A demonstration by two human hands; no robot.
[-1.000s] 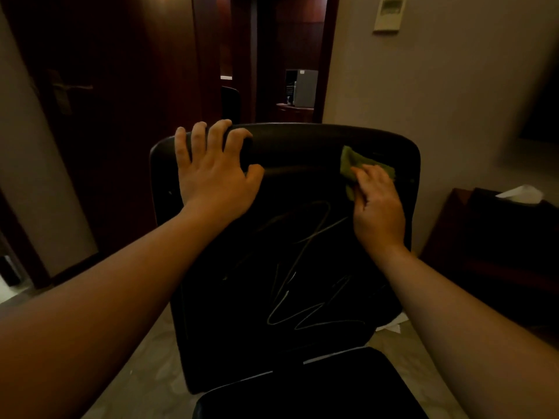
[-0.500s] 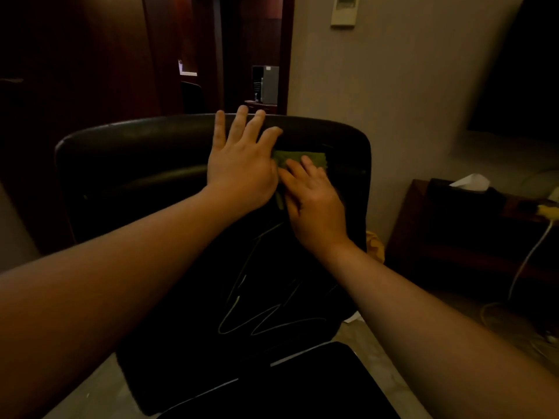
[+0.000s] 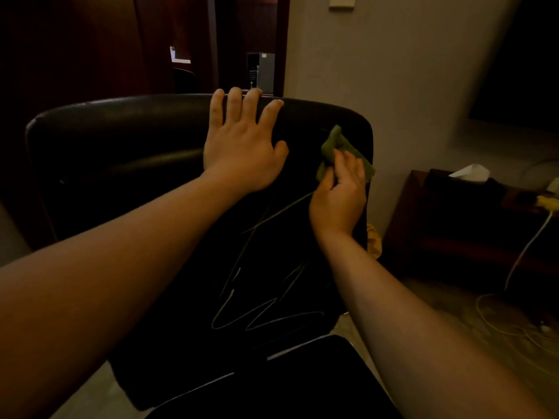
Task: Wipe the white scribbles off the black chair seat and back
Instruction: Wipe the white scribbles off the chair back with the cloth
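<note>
Nearest the camera, the black chair seat [image 3: 302,385] fills the bottom edge: a smooth, dark, leather-like pad with a rounded front corner and a thin pale line along its rear edge. Any marks on the seat cannot be made out in the dim light. Pale, faintly mottled floor [image 3: 87,394] shows on either side of it. Above the seat rises the black chair back [image 3: 127,152], a broad panel with rounded upper corners, a glossy padded top roll and a horizontal seam below that roll. The white scribbles [image 3: 266,309] run as thin looping zigzag lines across the lower middle of the back, with one long stroke climbing toward the right hand. The left hand [image 3: 242,149] lies flat on the upper back, fingers apart and hooked over the top edge, holding nothing. The right hand [image 3: 338,195] is pinched closed on a green cloth [image 3: 335,146], soft and crumpled, which sits near the upper right corner of the back; whether the cloth touches the surface cannot be told. Right of the chair, a low dark wooden bench [image 3: 447,237] carries a dark box with a white tissue [image 3: 469,172] standing out of it. A pale cable [image 3: 526,246] drops from it and coils on the floor. Behind stand a plain beige wall [image 3: 393,71] and a dark wooden doorway [image 3: 248,40].
</note>
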